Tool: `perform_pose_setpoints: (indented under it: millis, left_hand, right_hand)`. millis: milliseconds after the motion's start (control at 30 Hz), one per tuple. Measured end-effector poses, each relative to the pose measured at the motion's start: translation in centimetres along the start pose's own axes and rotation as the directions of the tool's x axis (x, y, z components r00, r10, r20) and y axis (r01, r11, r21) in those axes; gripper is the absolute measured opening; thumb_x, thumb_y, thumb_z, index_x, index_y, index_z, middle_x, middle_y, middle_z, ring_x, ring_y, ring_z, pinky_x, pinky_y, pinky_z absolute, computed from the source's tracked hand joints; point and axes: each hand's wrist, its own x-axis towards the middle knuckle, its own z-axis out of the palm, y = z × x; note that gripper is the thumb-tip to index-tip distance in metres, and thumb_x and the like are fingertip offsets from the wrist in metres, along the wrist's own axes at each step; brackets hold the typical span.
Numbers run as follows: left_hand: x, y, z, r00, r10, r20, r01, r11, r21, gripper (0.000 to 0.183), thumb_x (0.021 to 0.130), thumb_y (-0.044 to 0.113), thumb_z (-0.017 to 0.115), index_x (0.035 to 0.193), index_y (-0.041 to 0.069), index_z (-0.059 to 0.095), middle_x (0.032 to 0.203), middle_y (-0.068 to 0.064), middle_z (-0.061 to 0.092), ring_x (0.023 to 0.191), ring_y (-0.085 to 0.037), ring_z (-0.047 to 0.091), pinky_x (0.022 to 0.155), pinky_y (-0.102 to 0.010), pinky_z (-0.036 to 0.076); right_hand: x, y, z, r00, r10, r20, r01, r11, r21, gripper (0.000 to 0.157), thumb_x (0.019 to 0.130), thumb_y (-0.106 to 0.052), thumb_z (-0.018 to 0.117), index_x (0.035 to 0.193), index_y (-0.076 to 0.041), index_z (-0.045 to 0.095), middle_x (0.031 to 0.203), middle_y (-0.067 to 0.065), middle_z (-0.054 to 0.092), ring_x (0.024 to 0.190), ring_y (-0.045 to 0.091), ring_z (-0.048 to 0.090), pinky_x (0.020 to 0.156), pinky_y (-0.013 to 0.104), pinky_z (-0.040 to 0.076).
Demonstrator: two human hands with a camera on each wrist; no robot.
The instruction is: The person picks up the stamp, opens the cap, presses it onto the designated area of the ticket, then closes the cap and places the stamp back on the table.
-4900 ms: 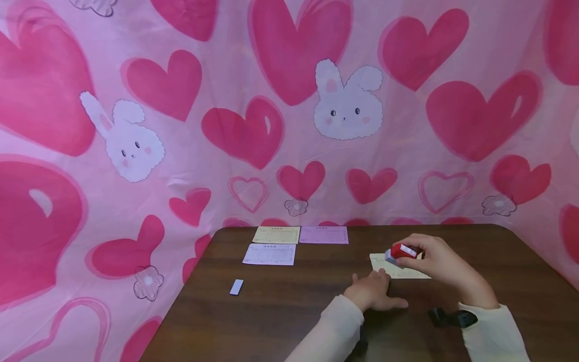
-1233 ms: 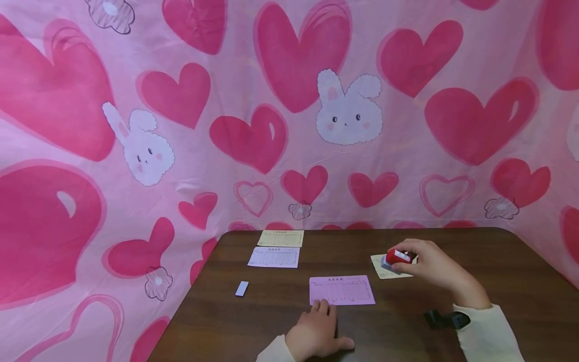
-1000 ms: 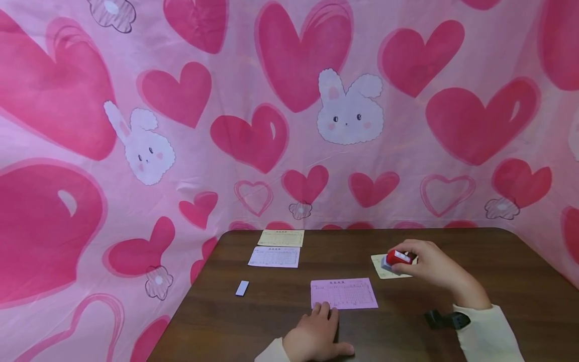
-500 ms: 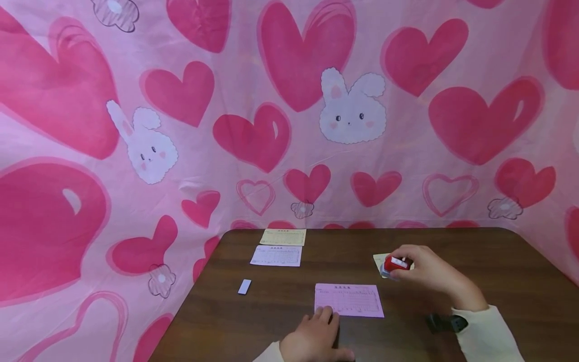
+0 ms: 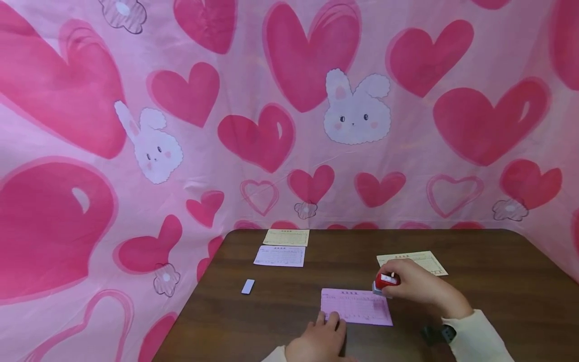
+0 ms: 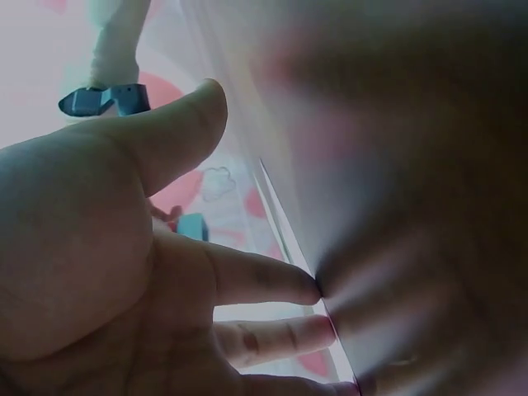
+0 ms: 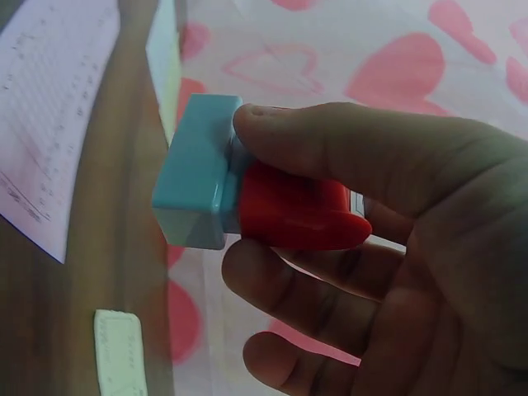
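Observation:
My right hand (image 5: pixel 418 284) pinches a red self-inking stamp (image 5: pixel 386 280) with a pale blue-grey base. Thumb and fingers wrap its red body, and the base (image 7: pixel 194 177) faces the table in the right wrist view. In the head view the stamp overlaps the top right corner of a pink printed slip (image 5: pixel 350 304). My left hand (image 5: pixel 318 339) rests its spread fingertips on that slip's near left edge. In the left wrist view, the fingers (image 6: pixel 264 276) reach to the slip's edge with the thumb held away.
A cream slip (image 5: pixel 427 260) lies behind my right hand. At the back left, another cream slip (image 5: pixel 287 237) sits behind a lilac slip (image 5: pixel 280 256). A small white rectangular piece (image 5: pixel 248 286) lies on the brown table (image 5: pixel 280 291). A pink heart-patterned cloth (image 5: pixel 253 65) hangs behind.
The pink slip came from the back row to the front under my left hand, which left the cream slip. My right hand brought the stamp off the cream slip, nearer, to the pink one.

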Motion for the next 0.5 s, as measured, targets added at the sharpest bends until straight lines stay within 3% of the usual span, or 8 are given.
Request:
perform_pose_setpoints:
  millis: [200, 500]
  left_hand:
    - [0.5, -0.1, 1.8, 0.995, 0.05, -0.089, -0.038, 0.991, 0.131, 0.078, 0.092, 0.077, 0.059, 0.145, 0.019, 0.059, 0.131, 0.001, 0.054, 0.13, -0.034, 0.056, 0.095, -0.045, 0.057]
    - [-0.5, 0.6, 0.1, 0.998, 0.016, -0.068, -0.008, 0.994, 0.113, 0.076, 0.091, 0.075, 0.064, 0.145, 0.022, 0.061, 0.128, 0.004, 0.054, 0.127, -0.032, 0.059, 0.097, -0.041, 0.057]
  right_hand:
    - [-0.4, 0.2, 2.1, 0.996, -0.042, 0.075, 0.04, 0.999, 0.037, 0.019, 0.08, -0.014, 0.085, 0.091, -0.019, 0.071, 0.081, -0.021, 0.06, 0.073, -0.002, 0.051, 0.063, 0.023, 0.047]
    - [-0.7, 0.5, 3.8, 0.986, -0.026, 0.166, 0.015, 0.998, 0.065, 0.021, 0.077, -0.011, 0.084, 0.088, -0.018, 0.068, 0.073, -0.019, 0.053, 0.064, -0.003, 0.045, 0.054, 0.02, 0.04]
